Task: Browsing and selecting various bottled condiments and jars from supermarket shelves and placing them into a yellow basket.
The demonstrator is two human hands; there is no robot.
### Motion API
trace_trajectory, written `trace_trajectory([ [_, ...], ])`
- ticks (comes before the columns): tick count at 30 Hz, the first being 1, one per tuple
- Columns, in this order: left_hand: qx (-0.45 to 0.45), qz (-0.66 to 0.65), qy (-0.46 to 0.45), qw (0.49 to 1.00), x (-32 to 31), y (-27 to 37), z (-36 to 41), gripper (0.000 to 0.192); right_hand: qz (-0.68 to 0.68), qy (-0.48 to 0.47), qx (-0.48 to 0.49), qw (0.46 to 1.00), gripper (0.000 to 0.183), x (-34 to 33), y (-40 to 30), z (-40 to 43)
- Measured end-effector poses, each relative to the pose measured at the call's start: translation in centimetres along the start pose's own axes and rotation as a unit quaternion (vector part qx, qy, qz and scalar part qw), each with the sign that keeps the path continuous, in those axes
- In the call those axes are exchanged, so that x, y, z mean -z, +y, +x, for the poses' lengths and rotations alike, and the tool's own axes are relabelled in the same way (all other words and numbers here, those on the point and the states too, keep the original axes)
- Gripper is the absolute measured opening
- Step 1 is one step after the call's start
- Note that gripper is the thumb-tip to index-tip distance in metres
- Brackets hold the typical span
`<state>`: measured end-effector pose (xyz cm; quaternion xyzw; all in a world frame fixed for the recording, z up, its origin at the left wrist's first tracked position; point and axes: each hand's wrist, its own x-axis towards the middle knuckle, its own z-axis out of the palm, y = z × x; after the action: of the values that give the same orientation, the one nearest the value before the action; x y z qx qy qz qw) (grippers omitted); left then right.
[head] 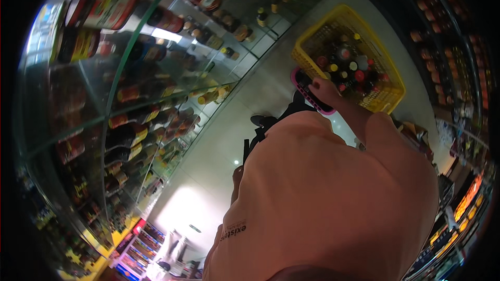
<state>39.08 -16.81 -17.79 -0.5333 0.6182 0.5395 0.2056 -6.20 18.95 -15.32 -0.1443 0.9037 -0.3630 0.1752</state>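
My right hand is closed at a pink-rimmed, dark plastic basket, which has slots along its rim. The exact grip point is partly hidden by my fingers. Right beside it, a yellow perforated plastic basket sits on the floor. Several bottles with red, yellow and pale caps fill part of it. Only a sliver of my left hand shows at my left side, next to my orange shirt; its fingers are mostly hidden.
Glass shelves with bottles and jars run along the left. More stocked shelves stand on the right. Pale floor tiles lie between them. A person in pale clothing is at lower left, near a lit display rack.
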Motion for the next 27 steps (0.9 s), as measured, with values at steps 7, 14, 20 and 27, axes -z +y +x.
trace_trajectory([
  [7, 0.0, 0.011, -0.004, 1.0, -2.0, 7.5, 4.0, 0.044, 0.008, 0.114, -0.162, 0.98, 0.029, 3.7, 10.1, -1.2],
  [14, -0.051, 0.064, -0.033, 0.996, -6.2, 10.1, 3.5, 0.045, -0.056, 0.062, -0.3, 0.95, 0.062, 6.4, 18.2, -0.5],
  [20, -0.1, 0.192, 0.005, 0.976, -8.6, 8.1, 0.3, 0.04, -0.05, -0.08, -0.311, 0.946, 0.059, 5.8, 18.9, 3.5],
  [27, -0.036, 0.194, -0.018, 0.98, -8.9, 8.4, -2.4, 0.04, -0.038, -0.051, -0.359, 0.931, 0.049, 2.9, 22.0, 4.9],
])
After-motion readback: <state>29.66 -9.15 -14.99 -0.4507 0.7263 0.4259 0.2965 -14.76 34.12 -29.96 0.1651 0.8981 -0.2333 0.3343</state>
